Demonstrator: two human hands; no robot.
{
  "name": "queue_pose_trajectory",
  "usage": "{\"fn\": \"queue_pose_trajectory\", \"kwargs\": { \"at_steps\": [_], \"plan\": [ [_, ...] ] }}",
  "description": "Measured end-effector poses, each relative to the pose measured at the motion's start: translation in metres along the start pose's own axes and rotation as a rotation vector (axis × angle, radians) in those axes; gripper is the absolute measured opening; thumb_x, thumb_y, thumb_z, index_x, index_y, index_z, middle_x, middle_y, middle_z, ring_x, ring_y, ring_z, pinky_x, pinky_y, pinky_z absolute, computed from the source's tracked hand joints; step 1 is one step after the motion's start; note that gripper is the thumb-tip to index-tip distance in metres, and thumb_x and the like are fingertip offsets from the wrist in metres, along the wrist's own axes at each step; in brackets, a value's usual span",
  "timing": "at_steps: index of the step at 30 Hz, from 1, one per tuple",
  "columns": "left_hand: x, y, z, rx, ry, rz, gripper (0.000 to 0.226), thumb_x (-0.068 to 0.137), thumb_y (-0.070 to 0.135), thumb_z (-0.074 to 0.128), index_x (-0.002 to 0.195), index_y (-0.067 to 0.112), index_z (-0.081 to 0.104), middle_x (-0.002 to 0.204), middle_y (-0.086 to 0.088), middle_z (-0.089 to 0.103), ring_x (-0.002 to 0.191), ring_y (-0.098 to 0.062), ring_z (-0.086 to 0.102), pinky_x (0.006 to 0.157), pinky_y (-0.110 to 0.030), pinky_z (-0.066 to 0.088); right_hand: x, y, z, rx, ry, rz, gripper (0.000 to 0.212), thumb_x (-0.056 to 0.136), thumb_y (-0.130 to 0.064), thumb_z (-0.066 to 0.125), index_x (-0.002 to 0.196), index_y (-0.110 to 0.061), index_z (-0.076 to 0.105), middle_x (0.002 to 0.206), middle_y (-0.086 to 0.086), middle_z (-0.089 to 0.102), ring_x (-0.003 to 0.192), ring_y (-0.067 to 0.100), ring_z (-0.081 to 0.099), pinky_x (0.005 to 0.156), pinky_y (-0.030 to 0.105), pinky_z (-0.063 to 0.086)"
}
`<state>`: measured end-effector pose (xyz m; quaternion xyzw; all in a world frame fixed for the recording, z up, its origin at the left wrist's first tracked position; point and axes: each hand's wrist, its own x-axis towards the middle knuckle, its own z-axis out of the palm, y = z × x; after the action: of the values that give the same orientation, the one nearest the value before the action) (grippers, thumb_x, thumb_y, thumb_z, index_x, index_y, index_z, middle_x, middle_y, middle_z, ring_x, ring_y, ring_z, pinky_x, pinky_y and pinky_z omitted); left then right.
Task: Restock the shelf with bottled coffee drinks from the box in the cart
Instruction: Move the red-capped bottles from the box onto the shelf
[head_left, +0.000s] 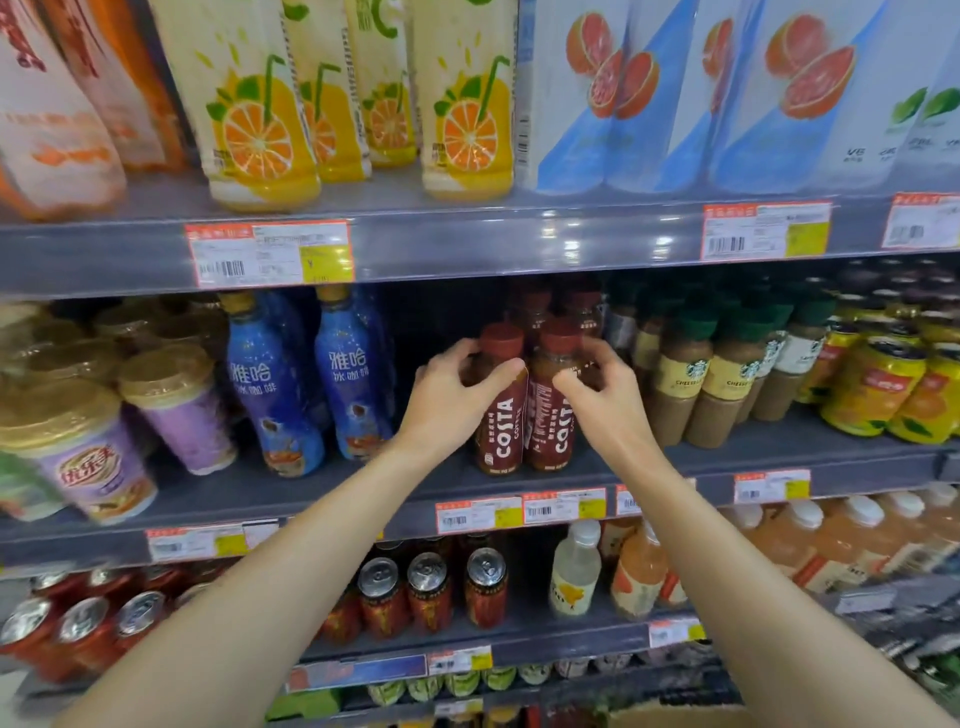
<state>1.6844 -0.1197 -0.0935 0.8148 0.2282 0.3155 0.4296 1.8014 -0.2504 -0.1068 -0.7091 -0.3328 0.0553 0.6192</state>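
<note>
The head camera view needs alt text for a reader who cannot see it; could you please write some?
A person's left hand and right hand each grip a brown Costa coffee bottle, the left bottle and the right bottle, standing side by side on the middle shelf. Blue coffee bottles stand to their left, Starbucks bottles to their right.

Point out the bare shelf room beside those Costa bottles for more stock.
Bare shelf lies between the blue bottles and the left Costa bottle, which the left hand grips. The right hand holds the right Costa bottle; beyond it, Starbucks bottles crowd close.
</note>
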Motion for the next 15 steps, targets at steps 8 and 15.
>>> {"fn": "queue_pose_trajectory", "kwargs": {
  "at_steps": [8, 15],
  "plan": [
    [-0.017, -0.025, 0.008, 0.068, -0.059, 0.023, 0.074, 0.071, 0.037, 0.083, 0.133, 0.019, 0.048, 0.112, 0.011, 0.063, 0.100, -0.002, 0.061, 0.076, -0.006, 0.046, -0.030, 0.042, 0.013, -0.080, 0.077, 0.013, 0.090, 0.071, -0.047, 0.081, 0.143, -0.024, 0.034, 0.136, -0.008, 0.051, 0.125, 0.009, 0.052, 0.101, 0.041, 0.048],
    [-0.017, -0.028, 0.014, 0.116, -0.040, -0.009, 0.052, 0.073, 0.033, 0.081, 0.116, 0.017, 0.058, 0.104, 0.006, 0.068, 0.090, -0.004, 0.064, 0.076, -0.017, 0.052, -0.043, 0.056, 0.026, -0.180, 0.164, 0.036, 0.058, 0.076, -0.030, 0.083, 0.118, -0.022, 0.044, 0.109, -0.015, 0.055, 0.101, 0.002, 0.058, 0.085, 0.026, 0.053]
  ]
}}
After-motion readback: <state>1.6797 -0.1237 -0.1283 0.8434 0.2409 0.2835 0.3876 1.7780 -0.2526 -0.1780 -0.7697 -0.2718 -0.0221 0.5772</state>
